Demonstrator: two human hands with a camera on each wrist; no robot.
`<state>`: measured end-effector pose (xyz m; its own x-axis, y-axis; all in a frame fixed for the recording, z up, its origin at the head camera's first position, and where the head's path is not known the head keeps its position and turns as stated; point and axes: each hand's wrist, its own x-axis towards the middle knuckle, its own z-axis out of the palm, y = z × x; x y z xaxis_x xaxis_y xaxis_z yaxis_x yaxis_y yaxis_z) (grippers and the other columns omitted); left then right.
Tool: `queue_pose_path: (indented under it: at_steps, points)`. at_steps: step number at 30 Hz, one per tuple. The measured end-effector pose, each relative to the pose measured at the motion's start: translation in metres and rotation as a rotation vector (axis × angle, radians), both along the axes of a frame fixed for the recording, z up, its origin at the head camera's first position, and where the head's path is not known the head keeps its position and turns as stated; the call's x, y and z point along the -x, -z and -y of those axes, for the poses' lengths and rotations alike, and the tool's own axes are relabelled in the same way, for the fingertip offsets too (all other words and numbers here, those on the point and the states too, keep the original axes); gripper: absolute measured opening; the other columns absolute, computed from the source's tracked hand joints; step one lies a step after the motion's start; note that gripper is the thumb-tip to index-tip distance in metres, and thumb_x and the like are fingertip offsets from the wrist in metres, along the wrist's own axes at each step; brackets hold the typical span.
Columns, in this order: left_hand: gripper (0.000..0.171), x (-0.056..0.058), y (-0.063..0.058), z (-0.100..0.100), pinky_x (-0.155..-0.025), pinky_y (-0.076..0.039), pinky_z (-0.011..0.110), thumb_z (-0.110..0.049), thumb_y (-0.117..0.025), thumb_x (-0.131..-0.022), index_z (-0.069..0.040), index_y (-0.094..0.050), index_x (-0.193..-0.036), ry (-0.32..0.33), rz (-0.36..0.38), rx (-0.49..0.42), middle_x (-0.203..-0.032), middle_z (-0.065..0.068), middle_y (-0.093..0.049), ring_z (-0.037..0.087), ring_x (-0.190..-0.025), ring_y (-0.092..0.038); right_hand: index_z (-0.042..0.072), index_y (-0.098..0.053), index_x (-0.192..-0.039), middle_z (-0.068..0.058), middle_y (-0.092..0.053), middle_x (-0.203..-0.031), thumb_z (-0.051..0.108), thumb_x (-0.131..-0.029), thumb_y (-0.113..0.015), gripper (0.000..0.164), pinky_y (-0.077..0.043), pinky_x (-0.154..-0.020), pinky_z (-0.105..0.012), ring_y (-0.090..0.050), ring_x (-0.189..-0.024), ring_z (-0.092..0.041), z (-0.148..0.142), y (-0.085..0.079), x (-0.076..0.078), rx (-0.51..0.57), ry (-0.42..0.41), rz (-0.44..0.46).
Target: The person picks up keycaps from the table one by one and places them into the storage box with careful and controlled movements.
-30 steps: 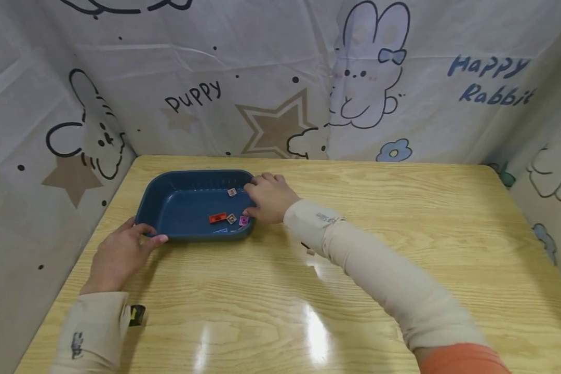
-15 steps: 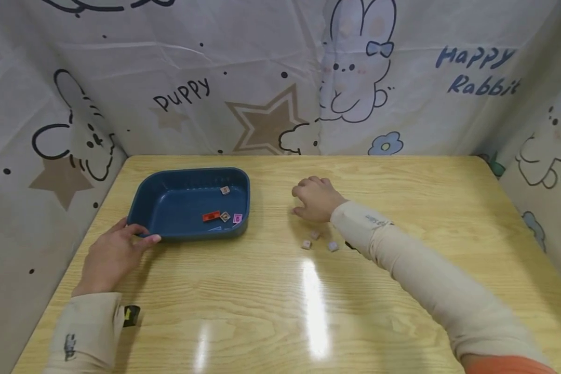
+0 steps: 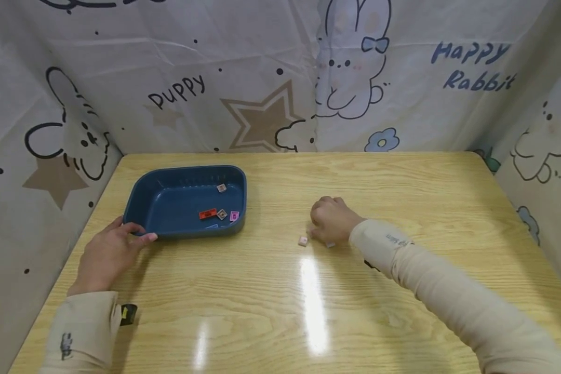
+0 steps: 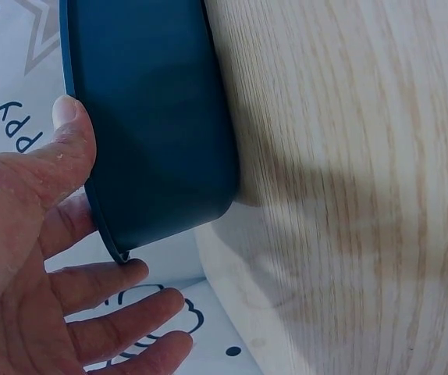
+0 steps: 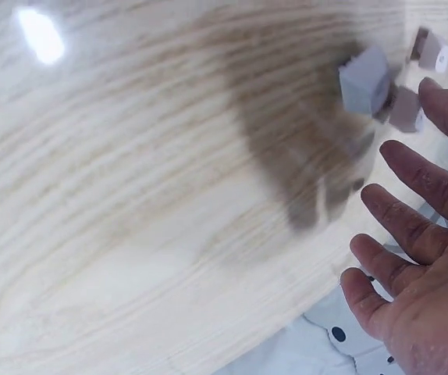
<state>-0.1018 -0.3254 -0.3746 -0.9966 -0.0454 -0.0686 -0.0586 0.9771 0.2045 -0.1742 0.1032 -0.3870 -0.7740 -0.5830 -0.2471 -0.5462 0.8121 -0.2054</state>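
A dark blue plastic basin (image 3: 182, 235) stands on the table at the left. My left hand (image 3: 107, 254) grips its near left corner, thumb over the rim in the left wrist view. My right hand (image 3: 334, 218) is to the right of the basin, low over the table, with nothing in its grasp. In the right wrist view its fingers are spread, the thumb close to a small pinkish block (image 5: 405, 109). Beside that block are a lavender block (image 5: 364, 80) and another pinkish block (image 5: 435, 51). From the head, the hand partly covers this group, leaving one pinkish block (image 3: 303, 241) plainly showing.
Inside the basin lie a red rectangular piece (image 3: 208, 213), a pink square piece (image 3: 234, 215), two beige square pieces and a blue one at the near wall. Printed cloth (image 3: 187, 124) hangs behind and beside the wooden table (image 3: 243, 311).
My right hand has left the basin's right end, moved right and come down over the small blocks. The left hand keeps its grip on the corner. The head view has shifted slightly.
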Motion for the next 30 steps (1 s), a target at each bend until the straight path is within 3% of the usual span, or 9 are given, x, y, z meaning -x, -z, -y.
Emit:
queue_pose_path:
  at_steps: [4,10,17,30]
  points:
    - [0.059,-0.001,0.002,0.001,-0.092,-0.042,0.067,-0.054,-0.053,-0.092,0.001,-0.067,-0.106,0.008,-0.014,-0.006,-0.133,0.042,-0.043,0.057,-0.123,-0.043,0.013,-0.063,-0.070,-0.012,-0.065,-0.124,0.025,-0.093,-0.059,0.026,-0.041,-0.103,-0.058,-0.053,-0.124,-0.035,0.003,0.005,-0.002,-0.008,-0.032,-0.032]
    - [0.060,-0.001,0.003,0.001,-0.093,-0.040,0.068,-0.054,-0.052,-0.092,0.002,-0.067,-0.107,0.005,-0.025,-0.009,-0.132,0.042,-0.044,0.056,-0.124,-0.043,0.011,-0.071,-0.085,-0.011,-0.066,-0.123,0.022,-0.095,-0.057,0.020,-0.043,-0.102,-0.058,-0.054,-0.123,-0.034,0.006,0.007,-0.004,0.010,-0.049,-0.082]
    - [0.061,0.000,0.001,0.002,-0.092,-0.041,0.068,-0.055,-0.052,-0.092,0.002,-0.067,-0.107,0.016,-0.034,-0.003,-0.131,0.041,-0.046,0.055,-0.125,-0.043,0.010,-0.071,-0.091,-0.011,-0.064,-0.125,0.021,-0.095,-0.056,0.019,-0.043,-0.103,-0.058,-0.053,-0.125,-0.034,0.005,0.006,0.000,0.008,-0.033,-0.104]
    - [0.060,-0.001,0.000,0.001,-0.090,-0.042,0.067,-0.054,-0.052,-0.093,0.002,-0.066,-0.108,0.024,-0.029,0.003,-0.133,0.042,-0.043,0.056,-0.124,-0.042,0.009,-0.071,-0.106,-0.013,-0.059,-0.133,0.021,-0.095,-0.058,0.021,-0.040,-0.108,-0.057,-0.049,-0.130,-0.035,0.038,-0.027,0.018,0.053,-0.031,-0.128]
